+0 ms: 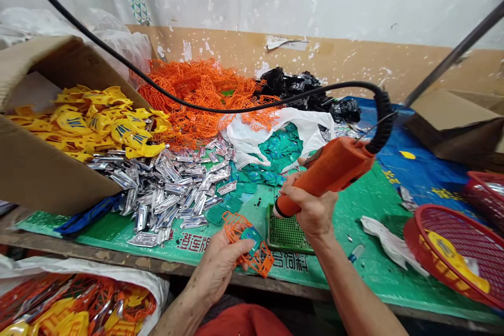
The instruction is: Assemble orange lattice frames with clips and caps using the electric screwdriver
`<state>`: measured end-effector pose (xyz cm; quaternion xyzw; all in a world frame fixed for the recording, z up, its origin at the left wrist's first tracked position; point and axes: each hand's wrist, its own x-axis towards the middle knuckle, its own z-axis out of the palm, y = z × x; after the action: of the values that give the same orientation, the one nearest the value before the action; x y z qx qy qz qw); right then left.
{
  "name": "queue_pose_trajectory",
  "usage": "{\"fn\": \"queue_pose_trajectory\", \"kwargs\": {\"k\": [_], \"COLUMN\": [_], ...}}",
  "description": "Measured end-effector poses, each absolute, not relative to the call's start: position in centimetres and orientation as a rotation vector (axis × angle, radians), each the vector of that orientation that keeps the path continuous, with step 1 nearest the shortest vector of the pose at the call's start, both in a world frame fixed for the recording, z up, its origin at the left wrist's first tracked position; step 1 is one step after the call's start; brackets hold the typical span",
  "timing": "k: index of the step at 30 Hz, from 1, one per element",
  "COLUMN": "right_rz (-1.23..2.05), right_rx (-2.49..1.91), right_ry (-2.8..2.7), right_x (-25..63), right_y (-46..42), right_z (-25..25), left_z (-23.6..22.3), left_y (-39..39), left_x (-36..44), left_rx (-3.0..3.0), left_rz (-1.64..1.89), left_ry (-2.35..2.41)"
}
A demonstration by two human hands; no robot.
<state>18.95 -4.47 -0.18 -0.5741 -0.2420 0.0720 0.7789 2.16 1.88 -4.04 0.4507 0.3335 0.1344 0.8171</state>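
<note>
Head view, left to right: a cardboard box point(47, 168) tips yellow plastic parts point(90, 121) toward silver parts point(165, 194), the colours heaped apart within reach on the counter point(157, 268). The left hand point(220, 268) grasps an orange plastic frame point(236, 226) with a teal piece point(251, 239) in it, wrist low, presenting it. The right hand point(311, 210), forearm raised, clenches an orange electric tool point(331, 168), its nose tilted down toward the frame, above a green perforated tray point(285, 233); its black coiled cord point(384, 121) runs upward, off the work. A red basket point(413, 236) sits farther right.

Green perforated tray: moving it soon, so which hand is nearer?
Right hand, gripping an orange tool: directly above the green perforated tray. Left hand, gripping an orange lattice piece: off to the tray's left.
</note>
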Motion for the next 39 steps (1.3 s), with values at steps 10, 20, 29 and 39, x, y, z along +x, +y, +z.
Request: {"fn": "queue_pose_trajectory", "kwargs": {"k": [10,20,29,39], "right_rz": [0.182,0.372,0.377,0.391], "right_rx": [-1.152,-0.924,-0.901,-0.895], "right_ry": [-0.508,-0.588,-0.586,-0.617], "right_x": [18.9,15.7,15.0,15.0], "right_y": [-4.5,-6.7,-6.7,-6.5], "right_z": [1.0,5.2,4.5,3.9], "left_z": [-4.0,-4.9,-4.6,-4.8], "left_y": [1.9,2.0,1.9,1.9], "left_x": [2.1,1.9,2.2,2.3], "left_rx": [0.850,0.719,0.692,0.679], "left_rz": [0.327,0.324,0.310,0.301], "left_ry": [0.715,0.681,0.640,0.669]}}
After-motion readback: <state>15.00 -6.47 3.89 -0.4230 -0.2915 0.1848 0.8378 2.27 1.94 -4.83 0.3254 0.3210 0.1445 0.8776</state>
